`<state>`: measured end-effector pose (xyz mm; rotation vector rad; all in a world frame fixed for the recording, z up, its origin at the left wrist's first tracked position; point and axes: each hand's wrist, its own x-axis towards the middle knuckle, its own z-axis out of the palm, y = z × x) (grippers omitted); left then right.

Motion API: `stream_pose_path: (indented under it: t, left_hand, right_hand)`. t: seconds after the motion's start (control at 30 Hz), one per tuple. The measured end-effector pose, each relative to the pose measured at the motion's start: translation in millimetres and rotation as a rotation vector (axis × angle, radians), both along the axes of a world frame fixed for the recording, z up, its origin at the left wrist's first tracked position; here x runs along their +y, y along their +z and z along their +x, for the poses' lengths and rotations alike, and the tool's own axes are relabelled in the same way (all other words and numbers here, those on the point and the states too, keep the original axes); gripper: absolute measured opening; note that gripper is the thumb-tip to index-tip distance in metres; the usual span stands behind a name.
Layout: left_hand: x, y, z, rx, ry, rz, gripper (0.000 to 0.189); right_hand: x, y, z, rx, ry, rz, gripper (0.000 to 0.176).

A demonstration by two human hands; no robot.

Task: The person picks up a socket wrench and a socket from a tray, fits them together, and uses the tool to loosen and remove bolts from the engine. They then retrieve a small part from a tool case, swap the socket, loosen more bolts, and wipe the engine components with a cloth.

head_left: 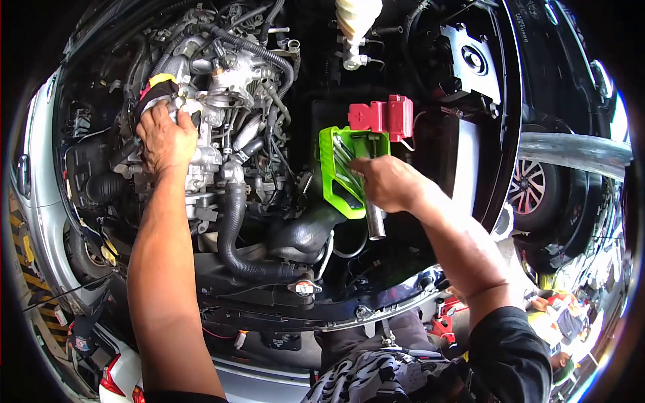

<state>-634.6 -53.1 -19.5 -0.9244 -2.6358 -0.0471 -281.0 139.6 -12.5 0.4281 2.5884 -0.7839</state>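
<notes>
My left hand [166,138] is on the engine [232,84] at the upper left, its fingers bent over a dark cloth [153,91] with yellow and pink parts. A small white piece [191,106] shows by the thumb. My right hand [392,183] reaches over a bright green tray [329,168], fingers closed at the tools inside. Several silver wrenches [346,161] lie in it. From under this hand a metal tube [375,225] sticks out past the tray's near edge. What the right fingertips grip is hidden.
A red plastic cover [381,117] stands just behind the tray. A thick black hose [232,221] curves down to the radiator cap [304,288]. The front edge of the engine bay [383,310] runs before my body. Another car's wheel [527,188] shows at right.
</notes>
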Motion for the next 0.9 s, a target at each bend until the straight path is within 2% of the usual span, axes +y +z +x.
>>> stream_pose_path:
  t: [0.07,0.17,0.3,0.43,0.5,0.57,0.6,0.7,0.8,0.83,0.9]
  left_hand:
    - [0,1,1,-0.006,-0.003,0.029,0.05]
    - [-3,-1,-1,0.001,-0.028,0.054,0.051]
    - [-5,-2,-1,0.012,-0.065,0.074,0.052]
    - [-6,0,1,-0.032,-0.043,0.072,0.05]
    - [-7,1,1,-0.023,-0.051,0.081,0.049]
    - [-7,1,1,-0.028,-0.06,0.09,0.049]
    - [-8,-1,0,-0.03,-0.064,0.091,0.049]
    - [-11,-8,-9,0.022,-0.124,0.148,0.048]
    - [-15,-4,-11,-0.029,-0.185,0.221,0.047]
    - [-18,-2,-16,-0.016,-0.214,0.217,0.046]
    - [-25,4,-21,0.007,-0.269,0.201,0.044]
  right_hand:
    - [-3,-26,-7,-0.136,-0.19,0.047,0.037]
    - [2,-62,-6,-0.205,-0.25,0.128,0.036]
    - [1,-39,1,-0.17,-0.249,0.118,0.032]
    - [-1,-46,2,-0.135,-0.381,0.022,0.028]
    - [-1,-46,4,-0.138,-0.183,0.183,0.029]
    - [-5,-48,3,-0.107,-0.234,0.226,0.026]
    - [-6,-46,3,-0.118,-0.358,0.157,0.024]
    - [-7,-35,13,-0.047,-0.4,0.105,0.031]
    - [-7,-29,33,0.296,-0.525,-0.167,0.04]
    - [-11,-31,40,0.336,-0.608,-0.318,0.048]
    - [-24,-35,52,0.475,-0.633,-0.455,0.039]
